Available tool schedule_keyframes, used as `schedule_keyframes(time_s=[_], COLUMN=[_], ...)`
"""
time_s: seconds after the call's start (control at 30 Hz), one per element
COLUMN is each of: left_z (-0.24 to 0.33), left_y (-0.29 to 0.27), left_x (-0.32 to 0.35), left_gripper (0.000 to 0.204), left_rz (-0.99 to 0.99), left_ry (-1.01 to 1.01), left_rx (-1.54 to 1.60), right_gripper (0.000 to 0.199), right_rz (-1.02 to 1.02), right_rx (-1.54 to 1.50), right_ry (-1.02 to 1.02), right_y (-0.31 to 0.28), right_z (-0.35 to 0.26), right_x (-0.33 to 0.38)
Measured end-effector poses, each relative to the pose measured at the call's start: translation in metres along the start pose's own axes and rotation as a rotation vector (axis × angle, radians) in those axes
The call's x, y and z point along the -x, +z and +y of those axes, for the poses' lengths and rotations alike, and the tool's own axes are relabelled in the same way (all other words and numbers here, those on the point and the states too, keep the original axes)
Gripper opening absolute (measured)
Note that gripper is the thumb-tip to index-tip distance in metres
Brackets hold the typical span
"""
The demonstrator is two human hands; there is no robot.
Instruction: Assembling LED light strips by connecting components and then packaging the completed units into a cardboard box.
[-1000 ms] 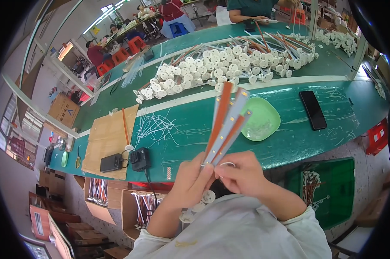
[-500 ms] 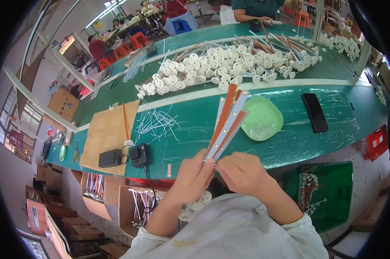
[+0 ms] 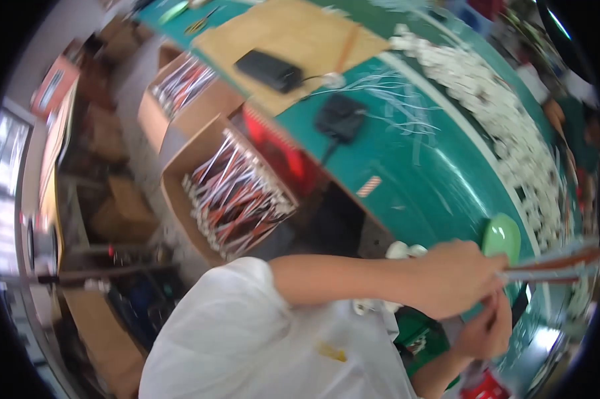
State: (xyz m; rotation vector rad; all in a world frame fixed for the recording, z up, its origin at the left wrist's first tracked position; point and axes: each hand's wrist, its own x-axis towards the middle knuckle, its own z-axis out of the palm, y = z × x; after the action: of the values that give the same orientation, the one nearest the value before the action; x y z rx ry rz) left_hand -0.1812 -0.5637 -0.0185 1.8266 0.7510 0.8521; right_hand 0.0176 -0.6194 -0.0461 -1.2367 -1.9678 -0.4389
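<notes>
Brown and pale grey, the bundle of strips (image 3: 552,272) is held at the right of the scene by the person's left hand (image 3: 456,276), whose fingers are closed around its base; the free ends point right. The right hand (image 3: 489,329), on the near side, lies just beside the left with fingers curled; blur prevents telling whether it grips anything. White discs (image 3: 398,251) show by the left wrist. A green dish (image 3: 501,236) rests on the table (image 3: 439,193), just beyond the hands. Farther left on the table are a black device (image 3: 340,116), loose white ties (image 3: 396,100) and a cardboard sheet (image 3: 326,40) bearing a black oblong unit (image 3: 268,70). A heap of white pieces (image 3: 489,110) extends along the far right. Left of the table edge, an open carton (image 3: 192,154) contains further strips (image 3: 237,193).
</notes>
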Motion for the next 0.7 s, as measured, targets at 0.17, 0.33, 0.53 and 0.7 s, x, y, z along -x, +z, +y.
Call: schedule_keyframes(time_s=[0.17,0.33,0.53,0.7], left_z=[-0.003,-0.004,-0.013,-0.006], left_y=[-0.009,-0.019,-0.027,-0.039], left_x=[0.013,0.014,0.014,0.017], left_gripper=[0.025,0.026,0.03,0.03], left_rz=[0.121,0.03,0.144,0.106], left_ry=[0.075,0.16,0.098,0.173], left_rx=[-0.015,0.006,0.16,0.153], right_gripper=[0.023,0.039,0.03,0.026], right_rz=[0.053,0.089,-0.014,0.078], right_rx=[-0.137,-1.0,-0.114,-0.245], right_ry=[-0.03,0.68,-0.277,-0.024], right_y=[0.017,0.019,0.022,0.018], right_z=[0.017,0.063,0.029,0.041], right_x=[-0.007,0.019,-0.035,-0.026])
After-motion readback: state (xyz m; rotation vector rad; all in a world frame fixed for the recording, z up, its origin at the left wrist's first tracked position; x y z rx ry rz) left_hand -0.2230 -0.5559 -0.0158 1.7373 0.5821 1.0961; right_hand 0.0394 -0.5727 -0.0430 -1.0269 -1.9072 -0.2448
